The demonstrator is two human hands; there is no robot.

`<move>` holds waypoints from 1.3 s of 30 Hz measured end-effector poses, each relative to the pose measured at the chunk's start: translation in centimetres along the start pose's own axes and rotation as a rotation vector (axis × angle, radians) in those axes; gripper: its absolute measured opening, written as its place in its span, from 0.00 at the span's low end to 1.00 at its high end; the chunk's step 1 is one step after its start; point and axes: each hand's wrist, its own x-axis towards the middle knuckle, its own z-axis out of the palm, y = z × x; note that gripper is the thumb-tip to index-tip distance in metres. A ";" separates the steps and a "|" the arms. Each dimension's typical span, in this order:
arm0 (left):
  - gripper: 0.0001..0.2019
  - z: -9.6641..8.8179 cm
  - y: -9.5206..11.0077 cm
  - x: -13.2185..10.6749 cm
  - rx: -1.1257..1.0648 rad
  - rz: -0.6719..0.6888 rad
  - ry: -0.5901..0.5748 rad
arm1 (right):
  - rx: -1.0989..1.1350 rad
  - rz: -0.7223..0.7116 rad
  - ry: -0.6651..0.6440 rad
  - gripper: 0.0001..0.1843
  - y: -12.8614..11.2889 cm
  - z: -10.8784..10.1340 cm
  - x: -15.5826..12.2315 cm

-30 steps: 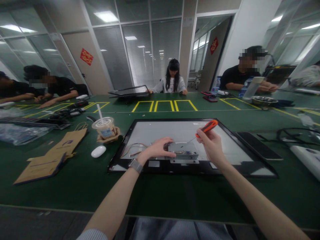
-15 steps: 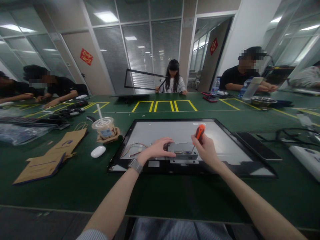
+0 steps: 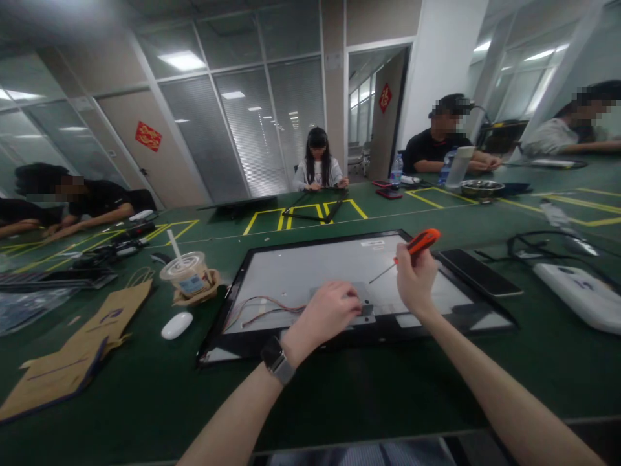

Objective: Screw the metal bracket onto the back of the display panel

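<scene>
A display panel [image 3: 301, 265] with a pale back and black frame lies on the green table. On its lower middle sits a grey metal bracket [image 3: 369, 310], mostly covered by my left hand [image 3: 334, 307]. The fingers of that hand are curled together at the bracket's right part; what is between them is too small to make out. My right hand [image 3: 416, 281] grips a screwdriver [image 3: 423, 241] by its orange and black handle. Its shaft points down-left, with the tip apart from the bracket. Thin wires [image 3: 272, 304] run from the bracket leftward over the panel.
Left of the panel are a drink cup [image 3: 189, 275] in a carrier, a white mouse [image 3: 177, 325] and a paper bag [image 3: 87, 349]. A black phone [image 3: 478, 272] and a white device [image 3: 582, 298] lie at right. Several people sit around the table.
My right hand has lifted the screwdriver away from the bracket and tilted it. My left hand has moved over the bracket, its fingers curling in. The person opposite has lowered a black frame onto the table.
</scene>
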 end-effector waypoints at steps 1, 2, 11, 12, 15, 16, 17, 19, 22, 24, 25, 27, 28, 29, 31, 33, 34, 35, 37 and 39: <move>0.05 0.1 0.4 0.1 0.048 0.022 -0.029 | 0.044 0.029 0.032 0.16 0.1 -0.1 0.3; 0.05 0.2 0.6 0.2 0.086 0.044 -0.066 | 0.095 0.061 0.052 0.16 0.1 -0.2 0.5; 0.07 0.5 -0.7 0.2 0.171 0.081 -0.190 | 0.312 0.255 -0.086 0.16 0.1 -1.0 0.1; 0.07 0.6 -0.8 0.2 0.167 0.082 -0.187 | 0.329 0.279 -0.101 0.16 0.3 -1.1 0.1; 0.06 0.8 -0.9 0.5 0.161 0.096 -0.169 | 0.389 0.348 -0.099 0.17 0.8 -1.4 0.2; 0.06 0.9 -0.9 0.5 0.164 0.110 -0.163 | 0.418 0.368 -0.091 0.17 0.9 -1.4 0.2; 0.06 0.9 -0.8 0.6 0.171 0.126 -0.160 | 0.449 0.387 -0.085 0.18 1.0 -1.4 0.3; 0.05 1.0 -0.7 0.6 0.179 0.156 -0.147 | 0.497 0.419 -0.073 0.18 1.0 -1.4 0.4; 0.04 1.2 -0.7 0.5 0.120 0.136 -0.091 | 0.523 0.446 -0.074 0.20 0.9 -1.3 0.3; 0.04 1.3 -0.8 0.4 0.029 0.076 -0.045 | 0.531 0.453 -0.083 0.19 0.9 -1.2 0.1; 0.04 1.3 -0.9 0.3 -0.022 0.045 -0.033 | 0.537 0.455 -0.091 0.19 0.9 -1.2 0.0; 0.04 1.3 -1.0 0.2 -0.112 -0.001 -0.021 | 0.553 0.463 -0.103 0.19 1.0 -1.2 -0.1; 0.04 1.2 -1.0 0.2 -0.148 -0.015 -0.018 | 0.562 0.470 -0.108 0.19 1.1 -1.2 -0.2; 0.04 1.1 -1.0 0.2 -0.175 -0.023 -0.014 | 0.569 0.480 -0.110 0.19 1.1 -1.1 -0.2; 0.06 0.9 -1.0 0.3 -0.208 -0.032 0.001 | 0.576 0.511 -0.107 0.19 1.3 -1.1 -0.1; 0.07 0.9 -0.9 0.3 -0.221 -0.034 0.016 | 0.574 0.544 -0.099 0.19 1.5 -1.0 0.0; 0.07 0.9 -0.9 0.3 -0.220 -0.034 0.023 | 0.570 0.557 -0.093 0.19 1.6 -1.0 0.1; 0.07 0.9 -0.9 0.3 -0.215 -0.034 0.031 | 0.566 0.567 -0.086 0.19 1.8 -1.0 0.2; 0.07 1.1 -0.8 0.3 -0.191 -0.027 0.036 | 0.557 0.580 -0.069 0.20 2.0 -1.0 0.4; 0.08 1.2 -0.9 0.3 -0.144 -0.013 0.022 | 0.554 0.587 -0.059 0.21 2.2 -0.9 0.4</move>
